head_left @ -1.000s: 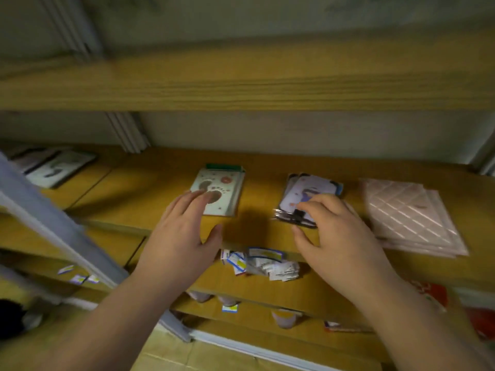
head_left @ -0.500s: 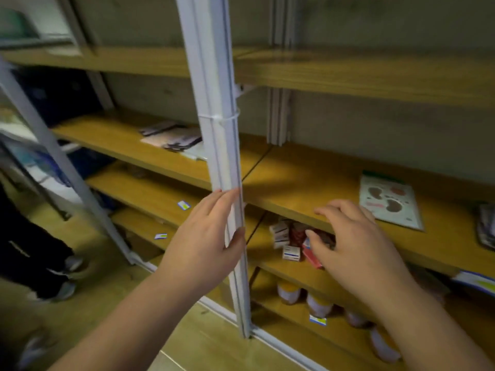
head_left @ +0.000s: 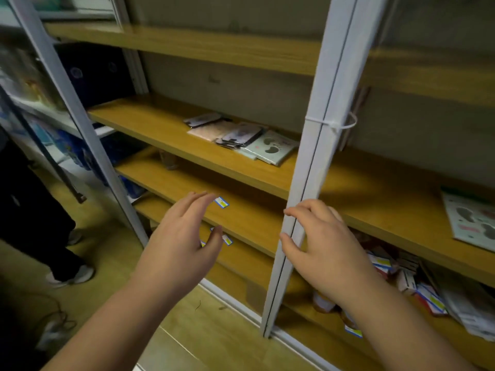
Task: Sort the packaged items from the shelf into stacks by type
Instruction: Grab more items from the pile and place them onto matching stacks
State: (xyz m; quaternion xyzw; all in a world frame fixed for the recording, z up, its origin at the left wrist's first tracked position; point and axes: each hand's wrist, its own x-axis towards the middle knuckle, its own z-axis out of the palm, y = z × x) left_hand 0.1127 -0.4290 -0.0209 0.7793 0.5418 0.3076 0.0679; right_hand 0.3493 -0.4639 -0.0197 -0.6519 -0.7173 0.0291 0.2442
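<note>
Our left hand [head_left: 182, 242] hangs empty in front of the lower shelf edge, fingers loosely spread, thumb apart, gripping nothing. Our right hand [head_left: 318, 245] is likewise empty, fingers slightly curled and parted, its fingertips just beside the white upright post [head_left: 318, 145]; we cannot tell whether they touch it.

The items to be sorted lie as a loose mixed pile of packets [head_left: 241, 136] on the middle shelf [head_left: 150, 121], left of the post and toward the back. From both hands the pile lies up and forward. It sits between the two hands in the sideways sense, somewhat right of the left hand and left of the right hand. The pile's long axis runs along the shelf, from a dark packet at upper left to a pale footprint-printed packet [head_left: 273, 149] at lower right, nearest the post.

We judge the left hand has the clearer line: nothing stands between it and the pile. The right hand would need to pass to the left of the post first. A separate footprint packet [head_left: 471, 218] lies on the same shelf level right of the post, well apart from the pile and nearer the right hand.
</note>
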